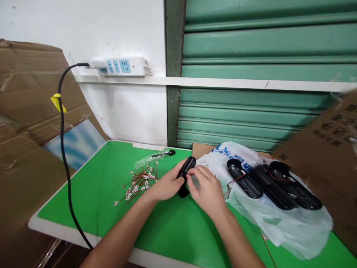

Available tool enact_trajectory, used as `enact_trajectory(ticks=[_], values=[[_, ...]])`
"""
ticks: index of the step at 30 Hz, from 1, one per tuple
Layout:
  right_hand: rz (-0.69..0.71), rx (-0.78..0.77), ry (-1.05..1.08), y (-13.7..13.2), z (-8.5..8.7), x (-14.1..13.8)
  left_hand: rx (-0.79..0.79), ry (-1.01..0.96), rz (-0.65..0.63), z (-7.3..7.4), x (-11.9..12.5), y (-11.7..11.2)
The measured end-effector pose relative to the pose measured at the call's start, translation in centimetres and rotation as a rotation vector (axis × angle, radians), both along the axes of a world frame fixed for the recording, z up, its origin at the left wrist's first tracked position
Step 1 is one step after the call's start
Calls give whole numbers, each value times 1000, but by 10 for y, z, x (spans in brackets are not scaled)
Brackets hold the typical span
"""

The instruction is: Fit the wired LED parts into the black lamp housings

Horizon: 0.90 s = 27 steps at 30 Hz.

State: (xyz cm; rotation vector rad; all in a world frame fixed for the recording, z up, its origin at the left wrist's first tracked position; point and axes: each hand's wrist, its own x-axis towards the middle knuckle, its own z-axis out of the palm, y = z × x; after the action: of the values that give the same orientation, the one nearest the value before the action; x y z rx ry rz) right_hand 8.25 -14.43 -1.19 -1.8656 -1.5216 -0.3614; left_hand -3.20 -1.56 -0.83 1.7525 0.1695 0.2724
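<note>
Over the green table mat, my left hand (pixel 166 185) is wrapped round a long black plastic housing (pixel 190 163), which is tilted and partly covered by my fingers. My right hand (pixel 208 186) meets it from the other side, thumb and forefinger pinched together at its middle. A bit of red wire seems to show at that pinch, but the fingertips hide most of it. To the left lies a loose pile of red wires with small metal contact plates (pixel 136 188). Behind the pile a small black part (pixel 171 152) rests by a clear plastic wrapper (pixel 145 160).
Several black housings (pixel 267 182), some with red wires, lie on a white plastic bag (pixel 279 223) at the right. A black power cable (pixel 63 149) hangs at the left from a power strip (pixel 122 67). Cardboard (pixel 329 149) stands on both sides.
</note>
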Motion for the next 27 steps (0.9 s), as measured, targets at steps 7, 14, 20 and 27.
enact_trajectory(ticks=[7,14,20,27], values=[[-27,-11,-11,3,1,-4,7,-30,0,-4,2,-1],[21,305,708,8,-1,5,-523,-16,142,8,4,1],[166,152,820,3,6,-2,-728,-8,97,8,5,-5],[165,143,909,2,5,0,-740,6,43,7,5,-5]])
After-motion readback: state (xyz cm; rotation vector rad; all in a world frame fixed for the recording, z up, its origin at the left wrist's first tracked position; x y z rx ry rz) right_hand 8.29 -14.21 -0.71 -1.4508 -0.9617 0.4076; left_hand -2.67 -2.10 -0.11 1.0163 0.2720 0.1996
